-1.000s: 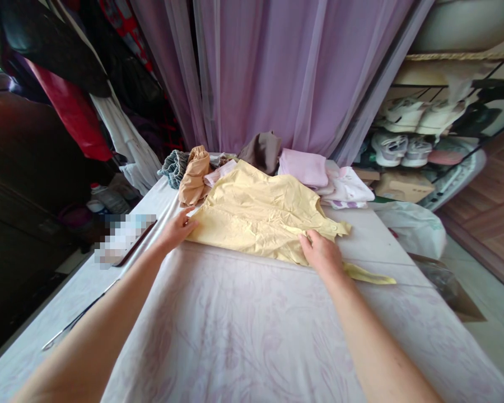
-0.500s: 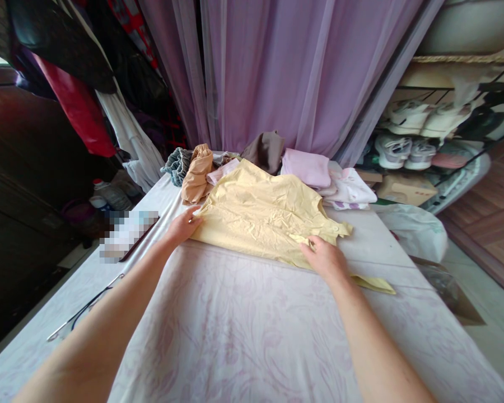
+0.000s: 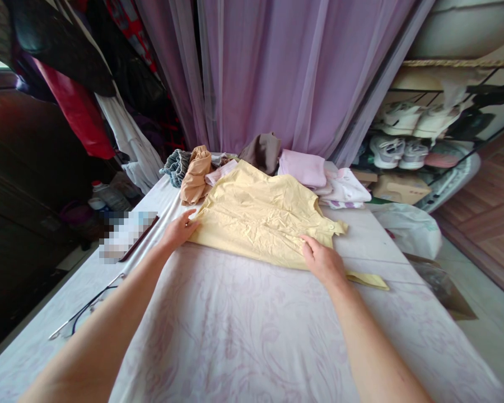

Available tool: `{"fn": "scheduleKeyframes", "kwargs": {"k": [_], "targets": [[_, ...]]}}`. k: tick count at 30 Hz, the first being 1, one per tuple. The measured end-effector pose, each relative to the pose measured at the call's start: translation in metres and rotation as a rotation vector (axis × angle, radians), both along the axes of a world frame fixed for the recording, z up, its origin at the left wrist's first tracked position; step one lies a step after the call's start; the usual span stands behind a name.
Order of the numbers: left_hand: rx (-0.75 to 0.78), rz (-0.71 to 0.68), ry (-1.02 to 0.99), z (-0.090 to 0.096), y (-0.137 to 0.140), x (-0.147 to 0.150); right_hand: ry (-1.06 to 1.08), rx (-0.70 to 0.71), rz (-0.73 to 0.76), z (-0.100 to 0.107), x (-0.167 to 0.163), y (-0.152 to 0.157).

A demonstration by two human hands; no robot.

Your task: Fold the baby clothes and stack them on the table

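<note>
A yellow sleeveless garment (image 3: 256,215) lies spread and wrinkled on the patterned bedspread (image 3: 227,336). A button shows on its right-hand tab, and a yellow strip (image 3: 369,280) sticks out beyond my right wrist. My left hand (image 3: 180,229) pinches the garment's left edge between thumb and fingers. At the lower right part of the cloth, my right hand (image 3: 324,261) is closed with its thumb and forefinger on the fabric; its other fingers are curled underneath and partly hidden.
Behind the garment lie tan rolled clothing (image 3: 196,176), folded pink cloth (image 3: 303,168) and a white printed piece (image 3: 346,189). Eyeglasses (image 3: 86,307) and a blurred flat object (image 3: 128,238) are at left. A shoe rack (image 3: 428,134) stands at right.
My right hand no longer lifts a small fold of yellow cloth; that area now lies flatter. My left hand stays at the left edge. The view has shifted slightly.
</note>
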State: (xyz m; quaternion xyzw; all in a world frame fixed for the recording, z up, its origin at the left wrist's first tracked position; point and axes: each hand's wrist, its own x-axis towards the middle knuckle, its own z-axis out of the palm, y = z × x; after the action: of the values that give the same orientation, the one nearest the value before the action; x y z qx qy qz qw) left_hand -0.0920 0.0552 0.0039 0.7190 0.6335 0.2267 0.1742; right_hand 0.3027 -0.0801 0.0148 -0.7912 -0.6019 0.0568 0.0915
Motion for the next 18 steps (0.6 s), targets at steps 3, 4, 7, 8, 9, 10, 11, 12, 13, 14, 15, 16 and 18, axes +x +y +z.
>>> {"fn": "scheduleKeyframes", "kwargs": {"k": [3, 4, 7, 8, 9, 10, 11, 12, 13, 14, 15, 16, 18], "targets": [[-0.014, -0.002, 0.053, 0.003, 0.0, 0.002, 0.076, 0.047, -0.032, -0.002, 0.001, -0.004], [-0.022, 0.001, 0.066, 0.004, 0.001, 0.002, 0.129, 0.071, -0.037, -0.003, 0.002, -0.006], [-0.056, -0.006, 0.078, 0.005, 0.002, 0.001, 0.346, 0.147, -0.035, -0.005, 0.011, -0.014], [-0.065, -0.015, 0.077, 0.005, 0.002, 0.0, 0.419, 0.162, -0.044, -0.005, 0.015, -0.016], [-0.073, -0.025, 0.075, 0.005, 0.002, -0.001, 0.481, 0.172, -0.062, -0.004, 0.019, -0.018], [-0.079, -0.034, 0.074, 0.004, 0.002, -0.002, 0.524, 0.178, -0.088, -0.003, 0.022, -0.019], [-0.083, -0.038, 0.072, 0.004, 0.002, -0.003, 0.546, 0.18, -0.116, -0.001, 0.025, -0.021], [-0.086, -0.04, 0.07, 0.004, 0.002, -0.003, 0.549, 0.182, -0.14, 0.002, 0.026, -0.022], [-0.09, -0.039, 0.069, 0.005, 0.001, -0.003, 0.536, 0.182, -0.157, 0.005, 0.027, -0.022], [-0.096, -0.037, 0.066, 0.005, 0.001, -0.003, 0.509, 0.178, -0.165, 0.007, 0.026, -0.022], [-0.102, -0.035, 0.06, 0.006, 0.001, -0.003, 0.475, 0.174, -0.161, 0.009, 0.023, -0.022], [-0.109, -0.033, 0.051, 0.006, 0.0, -0.002, 0.441, 0.171, -0.15, 0.011, 0.02, -0.022], [-0.105, -0.015, 0.011, 0.007, -0.002, -0.001, 0.378, 0.181, -0.119, 0.011, 0.013, -0.022]]}}
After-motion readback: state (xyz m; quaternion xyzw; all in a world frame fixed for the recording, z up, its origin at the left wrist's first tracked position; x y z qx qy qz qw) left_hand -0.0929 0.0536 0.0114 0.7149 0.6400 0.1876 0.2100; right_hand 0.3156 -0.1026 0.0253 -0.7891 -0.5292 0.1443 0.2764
